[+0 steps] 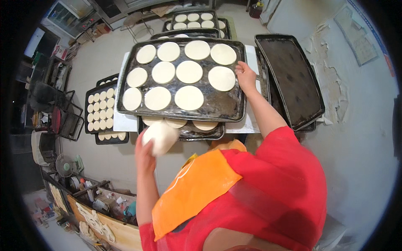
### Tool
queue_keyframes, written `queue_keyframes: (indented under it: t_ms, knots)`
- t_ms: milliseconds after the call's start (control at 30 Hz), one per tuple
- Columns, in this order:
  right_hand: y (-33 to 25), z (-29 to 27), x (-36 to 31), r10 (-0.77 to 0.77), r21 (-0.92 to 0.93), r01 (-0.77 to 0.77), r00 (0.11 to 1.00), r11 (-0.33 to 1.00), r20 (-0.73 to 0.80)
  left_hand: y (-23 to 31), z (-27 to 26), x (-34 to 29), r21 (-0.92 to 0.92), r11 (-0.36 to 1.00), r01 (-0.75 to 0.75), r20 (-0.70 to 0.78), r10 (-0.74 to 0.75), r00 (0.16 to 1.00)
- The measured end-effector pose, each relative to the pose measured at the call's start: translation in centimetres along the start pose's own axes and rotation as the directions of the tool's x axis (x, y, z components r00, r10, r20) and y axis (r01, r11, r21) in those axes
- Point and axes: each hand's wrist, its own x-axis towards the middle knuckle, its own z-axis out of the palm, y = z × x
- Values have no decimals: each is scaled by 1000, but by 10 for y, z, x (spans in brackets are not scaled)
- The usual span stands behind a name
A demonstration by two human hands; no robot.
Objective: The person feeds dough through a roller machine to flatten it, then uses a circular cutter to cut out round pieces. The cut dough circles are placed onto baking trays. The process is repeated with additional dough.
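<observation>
A dark baking tray (222, 104) lies in front of me, bearing several flat, pale dough rounds (189, 72) in rough rows. Its dark surface shows at the near right corner. My left hand (145, 155) is closed on another dough round (164, 138), smeared by motion, just off the tray's near edge. At the far right edge, my right hand (246, 77) has its fingers curled at the tray's rim, beside a dough round (222, 78). Under this tray sits another tray (213, 134) with dough rounds, partly hidden.
Dark baking trays (291, 79) lean at the right, near a peeling wall (331, 88). More trays with small dough rounds (100, 111) stand on the left, others (193, 19) at the back. A fan (65, 165) and a cluttered wooden counter (113, 228) are at the lower left.
</observation>
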Motion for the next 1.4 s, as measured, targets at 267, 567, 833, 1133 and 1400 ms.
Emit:
queue_keyframes:
  t_ms: [267,567,833,1133,1400]
  knots:
    - [96,-157,-28,6,-485,-236,903,842,-429,-64,193,82,637,756,150,209,-357,911]
    - [237,-286,-135,645,-186,-939,335,290,-687,81,242,38,130,992,0,676,-88,731]
    - [241,-303,-136,831,677,-486,269,553,-486,198,237,-55,-291,908,300,849,390,-356]
    - [48,-186,-123,628,978,-125,778,167,-8,199,100,-166,-474,869,142,754,484,-444]
    - [-88,-83,-261,512,957,-280,834,72,205,194,-28,-239,-559,828,36,729,512,-454]
